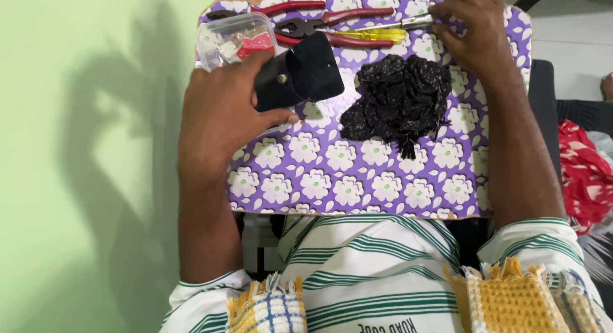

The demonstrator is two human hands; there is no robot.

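Note:
My left hand (220, 109) grips a small black pouch (300, 74) with an open flap and a metal snap, at the left of a purple flowered board (332, 180). Just behind that hand stands a clear plastic box (233, 39) with small red and white parts inside. My right hand (469, 30) rests at the board's far right corner, its fingers on the metal end of a yellow-handled tool (383, 33). Between the hands lies a heap of black beaded material (396, 100).
Two red-handled pliers (338, 20) lie along the board's far edge. A green wall fills the left side. Red patterned cloth (584, 173) lies at the right. My striped shirt and a yellow crocheted cloth (511, 298) sit below the board.

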